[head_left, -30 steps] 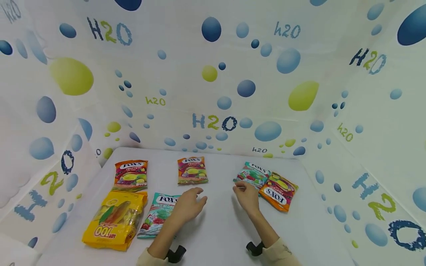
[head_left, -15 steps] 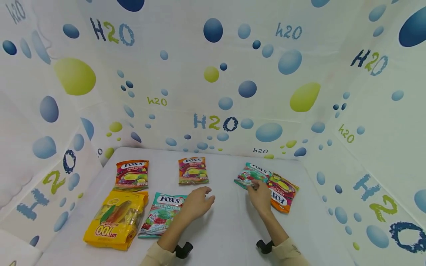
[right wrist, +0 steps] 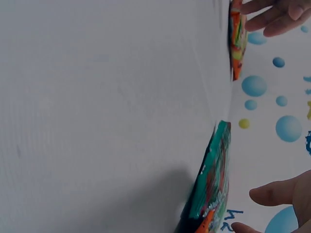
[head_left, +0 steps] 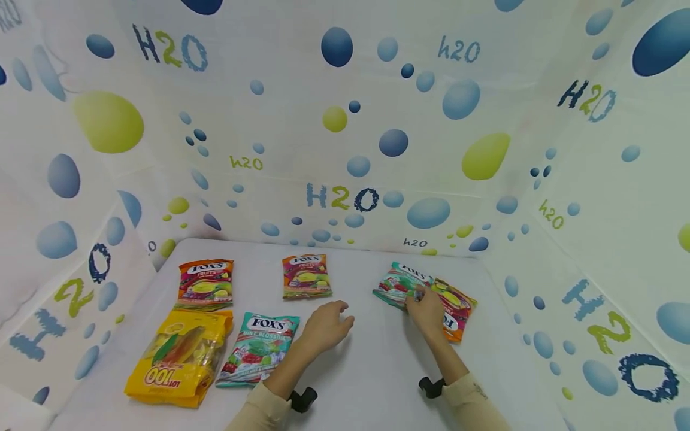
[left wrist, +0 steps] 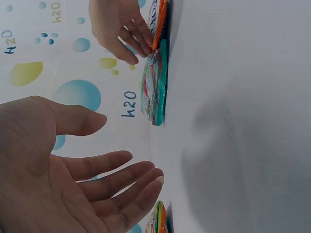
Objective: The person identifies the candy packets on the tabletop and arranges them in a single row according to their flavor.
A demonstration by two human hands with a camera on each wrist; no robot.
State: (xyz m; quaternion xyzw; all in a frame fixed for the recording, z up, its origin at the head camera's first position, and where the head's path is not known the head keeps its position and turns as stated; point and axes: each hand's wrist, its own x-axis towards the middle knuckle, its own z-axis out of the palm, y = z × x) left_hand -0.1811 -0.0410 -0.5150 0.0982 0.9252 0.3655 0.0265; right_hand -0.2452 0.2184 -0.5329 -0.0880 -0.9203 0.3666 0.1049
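Note:
My right hand (head_left: 427,312) is over the spot where a green Fox's mint candy bag (head_left: 395,284) meets an orange Fox's fruits candy bag (head_left: 457,304), covering part of both. In the right wrist view its thumb (right wrist: 274,192) stands apart from the green bag (right wrist: 212,179). Whether a fingertip touches either bag is hard to tell. My left hand (head_left: 325,328), fingers spread and loosely bent, holds nothing above the table. Beside its forearm lies another green mint candy bag (head_left: 262,341); beyond it, an orange fruits candy bag (head_left: 307,278).
On the left, a large yellow candy bag (head_left: 178,362) lies against another orange Fox's bag (head_left: 206,284). The white table (head_left: 366,371) is enclosed by white sheeting (head_left: 291,120) printed with blue and green drops.
My right hand has moved rightward, from the near-left edge of the green bag to where the two bags meet. The left hand has shifted a little right. The bags look unmoved.

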